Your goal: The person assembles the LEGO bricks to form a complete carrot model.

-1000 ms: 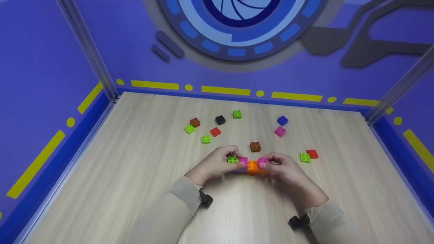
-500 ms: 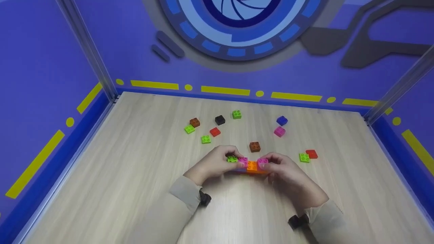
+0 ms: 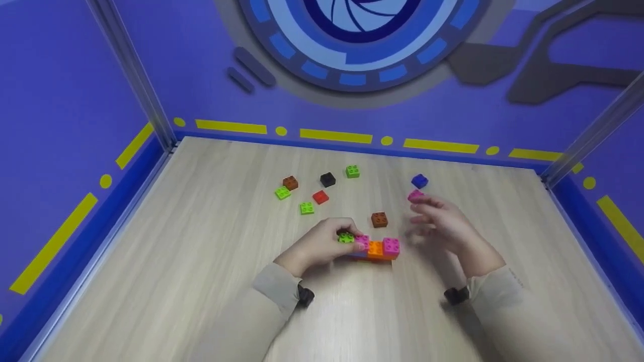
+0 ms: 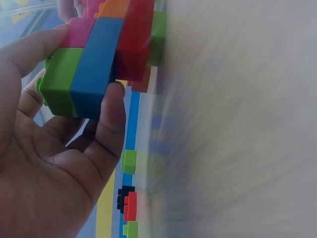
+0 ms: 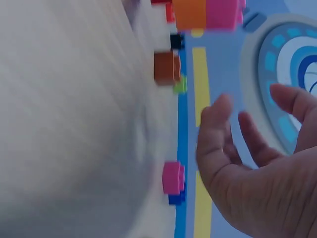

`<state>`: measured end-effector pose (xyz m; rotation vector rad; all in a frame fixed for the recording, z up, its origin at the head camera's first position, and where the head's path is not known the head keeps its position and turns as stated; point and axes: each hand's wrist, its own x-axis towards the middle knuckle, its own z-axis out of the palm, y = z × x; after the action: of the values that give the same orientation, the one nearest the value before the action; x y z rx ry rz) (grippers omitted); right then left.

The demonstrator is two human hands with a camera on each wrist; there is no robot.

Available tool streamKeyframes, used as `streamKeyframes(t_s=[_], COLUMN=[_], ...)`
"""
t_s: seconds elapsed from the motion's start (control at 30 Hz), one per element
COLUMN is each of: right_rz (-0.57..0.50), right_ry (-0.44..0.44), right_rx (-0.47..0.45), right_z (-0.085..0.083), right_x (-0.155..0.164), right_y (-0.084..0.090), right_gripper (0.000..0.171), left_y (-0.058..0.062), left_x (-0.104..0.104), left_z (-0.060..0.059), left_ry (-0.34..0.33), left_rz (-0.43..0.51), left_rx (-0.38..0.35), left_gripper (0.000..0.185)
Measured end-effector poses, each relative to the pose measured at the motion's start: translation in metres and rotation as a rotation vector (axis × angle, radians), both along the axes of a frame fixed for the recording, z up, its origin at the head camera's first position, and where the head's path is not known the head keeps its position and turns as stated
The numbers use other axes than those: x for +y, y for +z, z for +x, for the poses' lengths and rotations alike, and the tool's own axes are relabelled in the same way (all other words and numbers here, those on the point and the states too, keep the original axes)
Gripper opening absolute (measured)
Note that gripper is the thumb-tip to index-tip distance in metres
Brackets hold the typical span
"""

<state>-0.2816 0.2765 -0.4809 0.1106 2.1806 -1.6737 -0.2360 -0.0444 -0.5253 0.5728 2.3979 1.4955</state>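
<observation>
My left hand [image 3: 322, 244] grips the left end of a stack of toy building bricks [image 3: 375, 248], thumb on top and fingers around the far side. On the stack's top row are a green, two pink and an orange brick. In the left wrist view a long blue brick [image 4: 96, 64] sits under the green one, with a red brick [image 4: 134, 42] lower down. My right hand [image 3: 448, 223] is off to the right of the stack, holding nothing, its fingers apart and loosely bent. Its fingertips overlap a loose pink brick [image 3: 415, 195] in the head view.
A brown brick [image 3: 379, 219] lies just beyond the stack. Farther back are a blue brick [image 3: 419, 181], a black brick [image 3: 327, 179], a red brick [image 3: 320, 197], another brown brick [image 3: 290, 182] and several green ones. Printed panels wall the wooden table [image 3: 211, 211] at back and sides.
My right hand has let go of the stack's right end and moved right and away from me, covering the green and red bricks there. My left hand stays on the stack.
</observation>
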Motion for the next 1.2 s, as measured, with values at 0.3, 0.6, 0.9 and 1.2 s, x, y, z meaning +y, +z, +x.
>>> streamKeyframes(t_s=[0.3, 0.6, 0.9, 1.2], right_rz=[-0.017, 0.23, 0.496, 0.489], right_ry=[-0.21, -0.187, -0.14, -0.126], right_rx=[-0.11, -0.016, -0.058, 0.034], right_z=[-0.046, -0.07, -0.08, -0.068], right_x=[0.025, 0.018, 0.001, -0.008], right_y=[0.003, -0.008, -0.018, -0.021], right_gripper=[0.071, 0.068, 0.056, 0.046], left_y=[0.0, 0.003, 0.001, 0.0], left_x=[0.003, 0.002, 0.001, 0.0], left_z=[-0.003, -0.004, -0.002, 0.001], left_ry=[-0.013, -0.007, -0.006, 0.0], left_rz=[-0.013, -0.013, -0.008, -0.009], left_rx=[-0.003, -0.005, -0.009, -0.011], left_gripper=[0.014, 0.013, 0.013, 0.013])
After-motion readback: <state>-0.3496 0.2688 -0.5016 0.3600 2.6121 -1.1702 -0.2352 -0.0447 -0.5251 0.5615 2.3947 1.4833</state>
